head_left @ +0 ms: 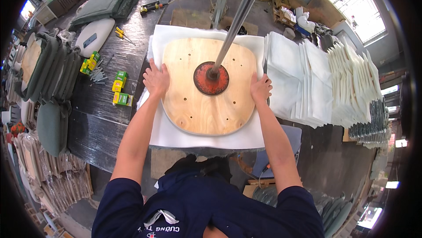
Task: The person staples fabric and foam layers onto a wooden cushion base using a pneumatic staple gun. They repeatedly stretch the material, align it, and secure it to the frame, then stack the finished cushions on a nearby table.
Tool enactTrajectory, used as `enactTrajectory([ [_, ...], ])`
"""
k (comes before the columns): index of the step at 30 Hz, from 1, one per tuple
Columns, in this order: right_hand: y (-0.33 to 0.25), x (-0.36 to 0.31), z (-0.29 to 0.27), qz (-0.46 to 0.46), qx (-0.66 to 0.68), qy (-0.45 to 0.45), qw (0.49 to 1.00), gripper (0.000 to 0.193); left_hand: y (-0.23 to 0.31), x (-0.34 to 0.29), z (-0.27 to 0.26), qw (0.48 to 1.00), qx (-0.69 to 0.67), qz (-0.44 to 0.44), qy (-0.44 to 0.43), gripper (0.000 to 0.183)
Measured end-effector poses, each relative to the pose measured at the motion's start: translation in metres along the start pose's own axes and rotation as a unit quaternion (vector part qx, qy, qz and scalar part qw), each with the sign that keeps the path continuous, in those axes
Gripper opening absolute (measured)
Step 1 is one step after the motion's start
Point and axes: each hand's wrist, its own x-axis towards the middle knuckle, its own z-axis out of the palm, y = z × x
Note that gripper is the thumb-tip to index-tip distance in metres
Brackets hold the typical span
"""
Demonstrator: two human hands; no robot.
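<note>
A pale plywood seat board [198,119] with rounded corners and several small holes lies on white padding [160,139], with a dark fabric edge just showing beneath. A red round press foot [220,87] on a metal rod [235,27] rests on the board's middle. My left hand [156,79] grips the left side, its thumb along the board's edge and its fingers over the padding. On the opposite side, my right hand [260,87] holds the edge with curled fingers; its fingertips are partly hidden.
On the dark table at left lie green-yellow boxes [119,82], loose metal pieces [99,74], screwdrivers [124,35], a phone [89,40] and an air tool [151,7]. Grey-green covered seats [55,66] are stacked farther left. White padding sheets [303,77] stand in rows at right.
</note>
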Motion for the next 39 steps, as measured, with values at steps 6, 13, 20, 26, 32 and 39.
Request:
enactTrajectory([
  [6, 0.001, -0.004, 0.002, -0.037, -0.036, 0.02, 0.998, 0.069, -0.002, -0.004, 0.004, 0.998, 0.02, 0.038, 0.036, 0.067],
  [13, -0.003, -0.011, 0.008, -0.064, -0.086, 0.054, 0.993, 0.066, -0.003, -0.008, 0.005, 0.995, 0.039, 0.073, 0.062, 0.063],
  [20, -0.007, -0.013, 0.013, -0.065, -0.116, 0.101, 0.986, 0.064, -0.002, -0.006, 0.012, 0.99, 0.05, 0.096, 0.093, 0.058],
  [26, -0.007, -0.018, 0.016, -0.052, -0.12, 0.122, 0.984, 0.063, 0.0, -0.006, 0.015, 0.987, 0.063, 0.102, 0.102, 0.058],
  [32, -0.004, -0.021, 0.017, -0.055, -0.106, 0.135, 0.984, 0.061, 0.003, -0.005, 0.016, 0.983, 0.08, 0.113, 0.122, 0.059],
  [39, -0.01, -0.036, 0.017, -0.206, -0.062, 0.18, 0.96, 0.064, 0.016, -0.046, 0.007, 0.962, 0.084, 0.237, 0.106, 0.062],
])
